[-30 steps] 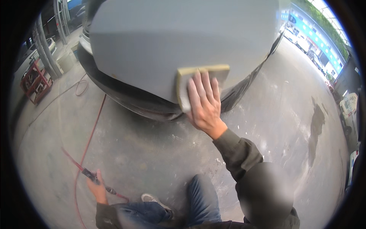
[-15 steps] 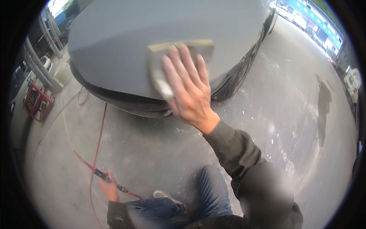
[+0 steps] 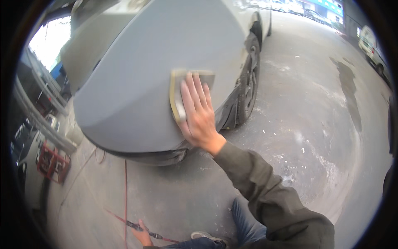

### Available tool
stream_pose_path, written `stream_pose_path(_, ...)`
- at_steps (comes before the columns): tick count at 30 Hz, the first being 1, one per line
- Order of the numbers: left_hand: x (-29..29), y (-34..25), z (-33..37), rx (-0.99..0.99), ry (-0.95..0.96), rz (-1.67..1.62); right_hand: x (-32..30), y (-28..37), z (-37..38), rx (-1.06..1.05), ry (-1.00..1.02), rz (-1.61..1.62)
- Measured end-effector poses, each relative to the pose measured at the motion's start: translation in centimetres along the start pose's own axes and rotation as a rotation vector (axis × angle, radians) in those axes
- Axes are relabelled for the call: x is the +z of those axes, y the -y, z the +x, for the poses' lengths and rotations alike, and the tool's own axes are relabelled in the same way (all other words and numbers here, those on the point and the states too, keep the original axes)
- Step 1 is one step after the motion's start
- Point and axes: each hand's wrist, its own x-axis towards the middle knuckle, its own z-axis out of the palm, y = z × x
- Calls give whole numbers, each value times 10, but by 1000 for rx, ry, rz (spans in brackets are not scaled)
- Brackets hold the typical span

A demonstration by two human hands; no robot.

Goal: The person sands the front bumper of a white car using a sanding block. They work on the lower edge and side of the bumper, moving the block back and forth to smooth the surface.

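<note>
The fingers (image 3: pixel 190 89) of the right hand (image 3: pixel 200 120) lie nearly straight and a little spread over the back of a yellow-edged pad (image 3: pixel 177 79), the thumb down by its near left edge. The hand has hold of the pad this way, flat against a large grey vehicle panel (image 3: pixel 157 45), left of a wheel (image 3: pixel 248 89); it covers much of the pad's near right part. The left hand (image 3: pixel 142 236), at the near edge, is curled around a dark tool (image 3: pixel 136 226) joined to a thin red hose; how tightly its fingers close cannot be told.

A dark sleeve (image 3: pixel 265 182) crosses from the near right and hides some of the floor (image 3: pixel 290 137). Beneath the panel runs a dark lower edge (image 3: pixel 161 157). A red line (image 3: pixel 126 182) lies on the floor from below it toward the near side, crossing behind the tool. A jeans-clad knee (image 3: pixel 248 220) and a light shoe (image 3: pixel 207 236) show at the near edge.

On the left stand grey posts (image 3: pixel 31 108) and, nearer, a red metal frame (image 3: pixel 54 164). On the right a dark stain (image 3: pixel 348 91) marks the floor, with a white vehicle (image 3: pixel 370 46) farther off. Parked cars line the far side before a blue-banded building (image 3: pixel 329 5); any lettering there is too small and blurred to read.
</note>
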Motion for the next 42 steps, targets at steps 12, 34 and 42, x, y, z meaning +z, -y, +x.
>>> stream_pose_path(12,14,8,27,-23,74,603,19,-43,-5,425,-206,30)
stream_pose_path(34,-22,114,97,-216,187,582,-16,-126,39,700,-288,165)
stream_pose_path(42,12,57,60,-182,248,634,-20,-116,24,538,-175,50)
